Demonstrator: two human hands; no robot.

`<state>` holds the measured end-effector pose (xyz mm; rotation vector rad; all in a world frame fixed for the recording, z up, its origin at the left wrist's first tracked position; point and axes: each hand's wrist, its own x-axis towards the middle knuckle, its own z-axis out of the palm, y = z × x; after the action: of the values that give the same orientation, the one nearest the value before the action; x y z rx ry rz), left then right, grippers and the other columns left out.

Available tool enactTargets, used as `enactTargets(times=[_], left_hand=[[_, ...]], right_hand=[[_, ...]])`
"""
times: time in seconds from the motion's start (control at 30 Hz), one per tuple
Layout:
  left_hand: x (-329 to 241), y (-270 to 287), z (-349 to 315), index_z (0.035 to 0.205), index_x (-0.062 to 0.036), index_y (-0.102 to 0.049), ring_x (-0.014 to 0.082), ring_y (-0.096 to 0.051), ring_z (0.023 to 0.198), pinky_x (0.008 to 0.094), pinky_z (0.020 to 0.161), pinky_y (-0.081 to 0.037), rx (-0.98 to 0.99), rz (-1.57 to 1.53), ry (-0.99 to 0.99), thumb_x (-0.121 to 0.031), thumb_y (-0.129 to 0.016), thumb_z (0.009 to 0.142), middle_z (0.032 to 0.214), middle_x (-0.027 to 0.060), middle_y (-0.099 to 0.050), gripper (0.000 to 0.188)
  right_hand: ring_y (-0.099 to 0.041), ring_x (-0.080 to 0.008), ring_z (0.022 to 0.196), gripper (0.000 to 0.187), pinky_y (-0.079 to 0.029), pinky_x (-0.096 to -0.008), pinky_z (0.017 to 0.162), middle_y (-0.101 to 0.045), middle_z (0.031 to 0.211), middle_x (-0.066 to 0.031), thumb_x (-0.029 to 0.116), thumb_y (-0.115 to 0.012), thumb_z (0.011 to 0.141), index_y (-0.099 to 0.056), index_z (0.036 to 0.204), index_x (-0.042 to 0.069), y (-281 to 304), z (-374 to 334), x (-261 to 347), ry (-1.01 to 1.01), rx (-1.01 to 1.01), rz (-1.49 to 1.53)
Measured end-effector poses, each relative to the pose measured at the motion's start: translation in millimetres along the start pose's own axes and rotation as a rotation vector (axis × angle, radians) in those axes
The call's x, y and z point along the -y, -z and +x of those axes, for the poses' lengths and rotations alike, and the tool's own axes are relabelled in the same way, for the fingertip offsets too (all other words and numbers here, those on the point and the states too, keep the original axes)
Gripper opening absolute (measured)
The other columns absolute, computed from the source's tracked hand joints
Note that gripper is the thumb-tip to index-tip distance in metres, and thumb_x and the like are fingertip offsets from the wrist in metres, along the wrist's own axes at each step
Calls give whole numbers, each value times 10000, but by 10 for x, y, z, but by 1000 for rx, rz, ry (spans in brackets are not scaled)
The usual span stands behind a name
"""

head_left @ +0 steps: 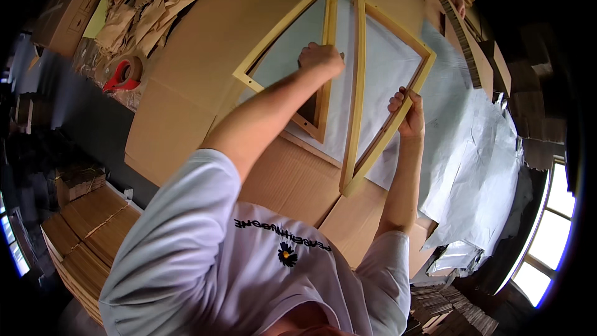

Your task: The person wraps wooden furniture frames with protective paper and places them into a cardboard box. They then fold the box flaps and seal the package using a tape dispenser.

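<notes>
Two wooden frames with slanted, tapering outlines lie side by side in front of me. My left hand [321, 60] is closed over the right-hand bar of the left frame [332, 18], its fingers curled toward the inside. The underside of that grip is hidden. My right hand [410, 112] wraps round the right bar of the other frame [359, 87], fingertips showing inside the opening. Pale, whitish sheeting [341, 96] shows between the frames and through the right one. Small dark holes dot the left frame's lower bar.
Cardboard [180, 93] covers the worktable. At the far left are brown paper scraps [158, 15] and a red tape dispenser [124, 74]. Crumpled pale sheeting [466, 149] spreads right. Another person's hand [460, 5] is beside cardboard strips [463, 43]. Stacked cardboard [93, 230] stands lower left.
</notes>
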<state>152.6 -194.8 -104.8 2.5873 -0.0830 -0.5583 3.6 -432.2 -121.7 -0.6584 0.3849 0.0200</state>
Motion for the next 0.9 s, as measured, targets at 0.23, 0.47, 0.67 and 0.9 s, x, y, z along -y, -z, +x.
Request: enactTargets(times=[0.23, 0.47, 0.67, 0.9], left_hand=[[1358, 841, 232, 1050, 48, -658, 340, -659, 1015, 417, 875, -512, -172, -34, -241, -365, -658, 860, 1101, 231, -673, 454], [1534, 787, 131, 986, -22, -687, 337, -669, 983, 428, 835, -530, 40, 295, -137, -224, -652, 788, 1025, 182, -692, 285], [1578, 763, 188, 910, -19, -688, 343, -683, 922, 444, 780, -540, 5, 288, -94, -153, -637, 767, 951, 175, -697, 203], [1570, 666, -101, 981, -2, -642, 333, -663, 947, 426, 811, -523, 100, 255, -154, -218, -671, 780, 1006, 176, -681, 296]], right_hand=[[-528, -184, 714, 235, -499, -315, 654, -566, 833, -72, 189, -635, 905, -560, 1025, 1, 184, 625, -187, -70, 83, 54], [-596, -246, 770, 293, -515, -355, 746, -628, 887, -135, 252, -628, 891, -599, 978, -26, 106, 552, -273, 165, -384, -1069], [-661, -407, 962, 739, -509, -435, 890, -673, 1000, -279, 492, -727, 789, -572, 1132, -144, -496, -48, -913, 159, -684, -1695], [-660, -452, 920, 386, -536, -486, 839, -666, 1025, -291, 245, -637, 824, -578, 1008, -89, -420, -17, -998, 171, -763, -1900]])
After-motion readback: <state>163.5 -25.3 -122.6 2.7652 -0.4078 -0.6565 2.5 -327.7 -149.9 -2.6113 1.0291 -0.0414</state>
